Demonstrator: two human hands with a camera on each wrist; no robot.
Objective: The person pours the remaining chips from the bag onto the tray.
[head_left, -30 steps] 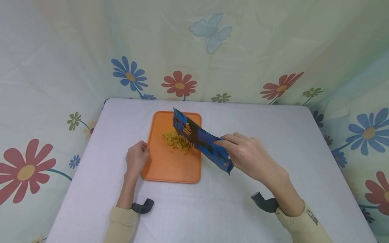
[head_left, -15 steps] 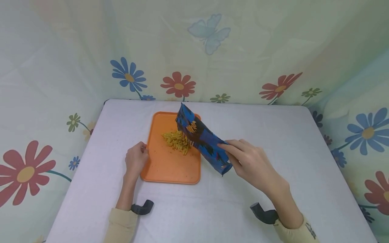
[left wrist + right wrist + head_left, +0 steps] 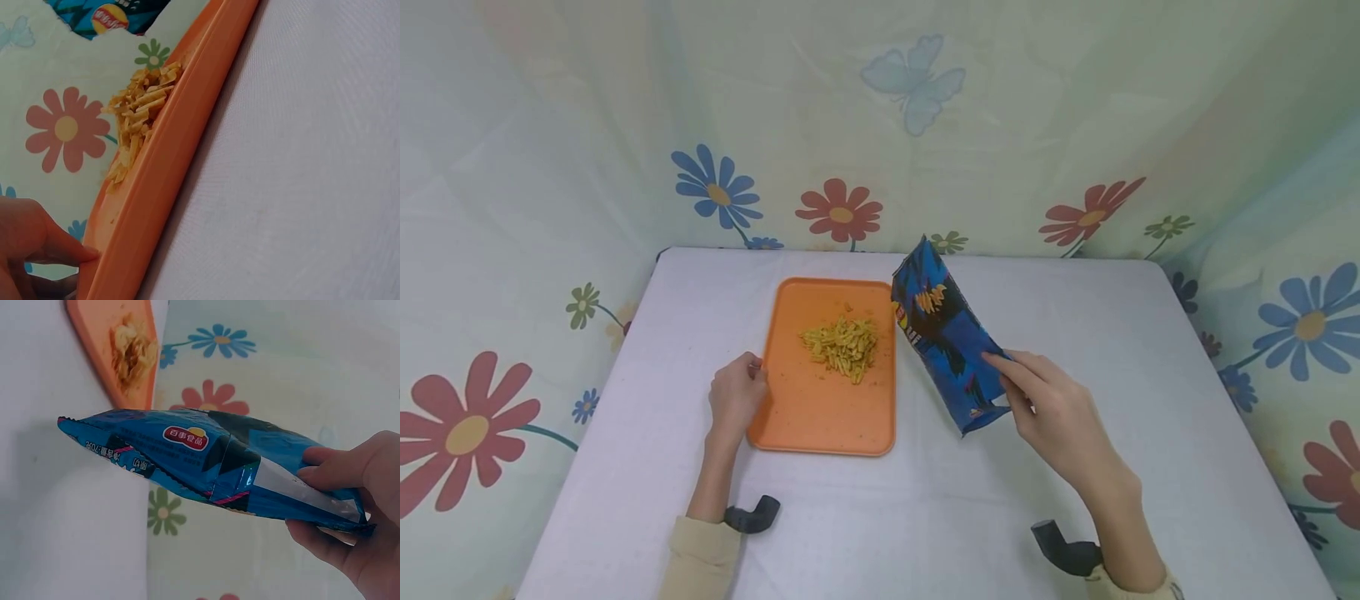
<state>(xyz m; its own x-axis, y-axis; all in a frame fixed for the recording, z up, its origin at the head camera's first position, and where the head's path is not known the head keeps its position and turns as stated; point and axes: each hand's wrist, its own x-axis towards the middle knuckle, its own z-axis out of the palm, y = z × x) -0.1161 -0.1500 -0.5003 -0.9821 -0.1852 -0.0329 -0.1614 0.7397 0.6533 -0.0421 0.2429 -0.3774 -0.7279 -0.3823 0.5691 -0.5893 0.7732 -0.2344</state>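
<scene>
An orange tray (image 3: pixel 820 421) lies on the white table, with a heap of yellow crispy sticks (image 3: pixel 842 346) in its middle right part. At its left rim is my left hand (image 3: pixel 739 398); in the left wrist view its fingers (image 3: pixel 59 247) pinch the tray's edge. My right hand (image 3: pixel 1052 408) holds a blue snack bag (image 3: pixel 951 342) between thumb and fingers near one end. The bag is tilted just right of the tray, its far end pointing up and away. In the right wrist view, the bag (image 3: pixel 187 459) shows printed labels and a crimped edge.
Small crumbs lie on the tray around the heap. White cloth (image 3: pixel 940 517) covers the table, and a flower-patterned curtain (image 3: pixel 1000 125) hangs behind and at both sides. A black curved mount (image 3: pixel 1066 550) sits at each wrist.
My right hand has moved right with the snack bag, from over the tray to beside it. More of the heap now shows. The left hand stays at the rim.
</scene>
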